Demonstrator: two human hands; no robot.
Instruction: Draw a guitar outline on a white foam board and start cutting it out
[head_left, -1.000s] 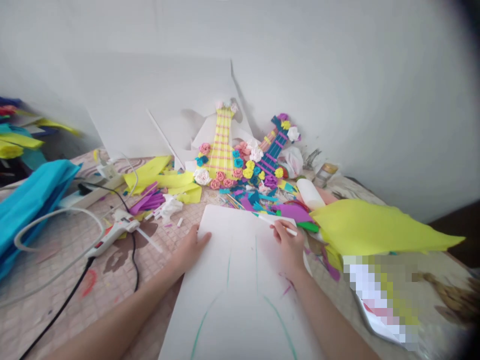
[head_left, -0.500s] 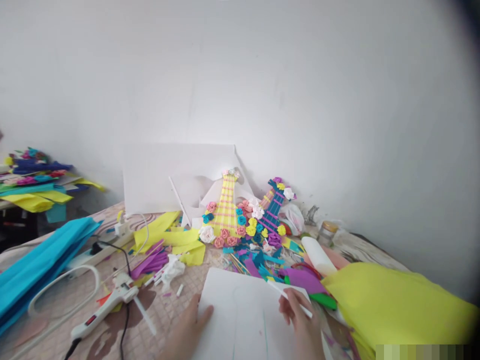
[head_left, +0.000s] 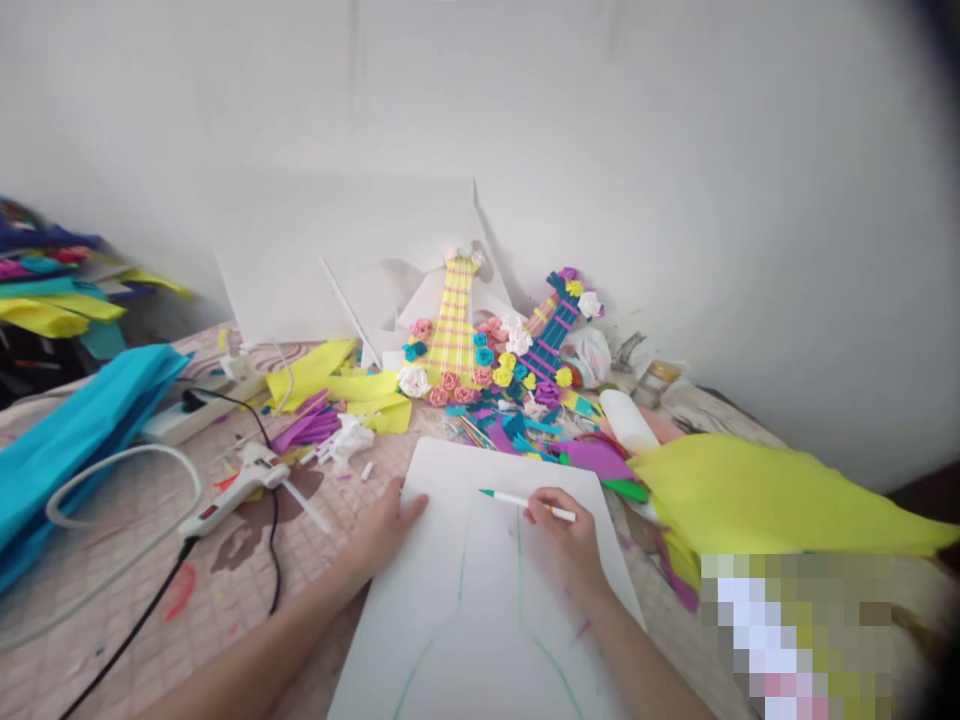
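A white sheet of board (head_left: 435, 560) lies in front of me, marked with thin green lines: two run up the middle and curve outward toward the bottom. My left hand (head_left: 386, 528) rests at the sheet's left edge, thumb spread on top of it and fingers apart. In my right hand (head_left: 566, 540) is a white marker (head_left: 514, 499) with a green tip pointing left, over the upper part of the sheet. Whether the tip touches the surface I cannot tell.
A glue gun (head_left: 240, 495) with black cord and a power strip (head_left: 199, 415) lie left, beside blue paper (head_left: 90, 430). Yellow paper (head_left: 750, 495) lies right. Behind stand two flower-trimmed, stringed guitar-like crafts (head_left: 454, 320) (head_left: 553, 335) among paper scraps.
The view has tilted down, showing more of the sheet and both forearms. My right hand has brought the marker left from the sheet's upper right edge. My left hand stays at the left edge.
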